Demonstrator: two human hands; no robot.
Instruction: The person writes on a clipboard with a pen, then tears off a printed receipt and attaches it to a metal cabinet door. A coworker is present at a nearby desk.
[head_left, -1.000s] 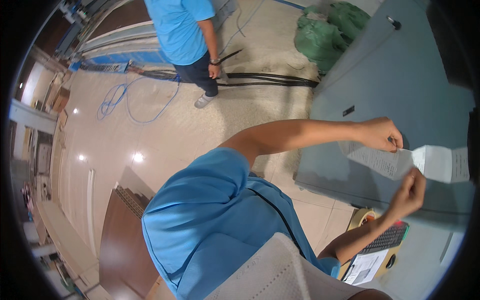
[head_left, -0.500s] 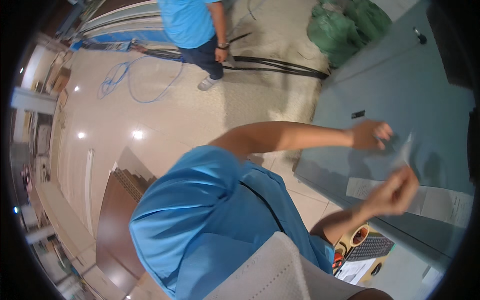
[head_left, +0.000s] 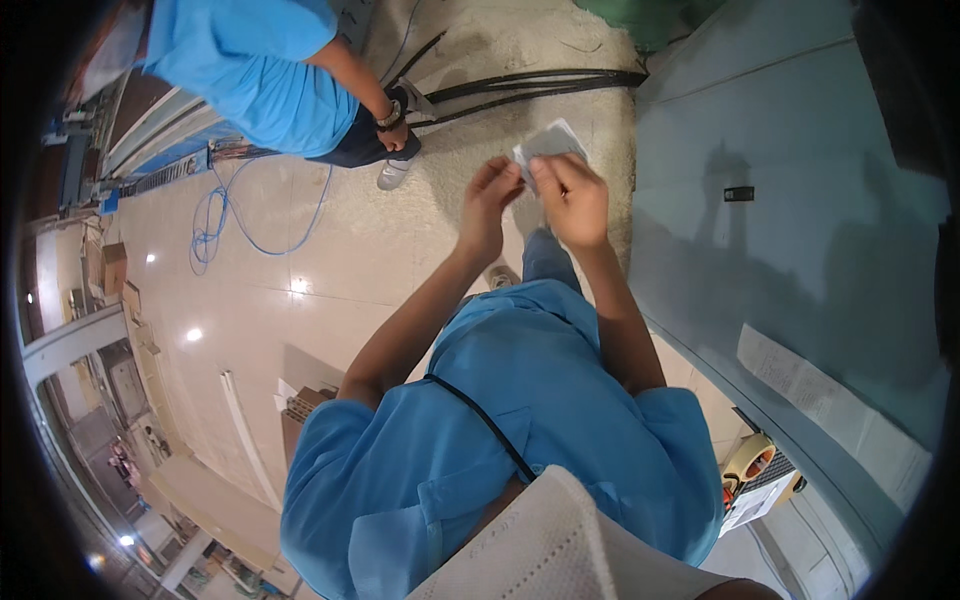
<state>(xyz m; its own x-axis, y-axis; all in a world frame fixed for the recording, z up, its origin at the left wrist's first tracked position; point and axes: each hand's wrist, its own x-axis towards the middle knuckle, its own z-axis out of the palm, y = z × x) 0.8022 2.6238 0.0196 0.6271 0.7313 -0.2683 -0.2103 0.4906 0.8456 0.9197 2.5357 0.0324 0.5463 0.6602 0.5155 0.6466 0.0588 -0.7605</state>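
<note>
A small, thin grey-white sheet (head_left: 553,140), card-like with pale edges, is held up in front of my body over the floor. My right hand (head_left: 578,205) pinches its lower edge between thumb and fingers. At the sheet's left corner, the fingers of my left hand (head_left: 484,212) are closed, with thumb and fingertips pressed together on that edge. What material the sheet is made of I cannot make out.
To my right is a large blue-grey panel (head_left: 690,150) with a small black label (head_left: 739,194) and white paper strips (head_left: 830,385). A tape roll (head_left: 750,458) lies low right. Black cables (head_left: 530,85) and blue hose (head_left: 207,228) cross the floor. A co-worker (head_left: 260,80) stands far left.
I have turned from the panel. The sheet, earlier in my right hand near the panel, is now before my body, and my left hand has come to its edge. The co-worker appears nearer.
</note>
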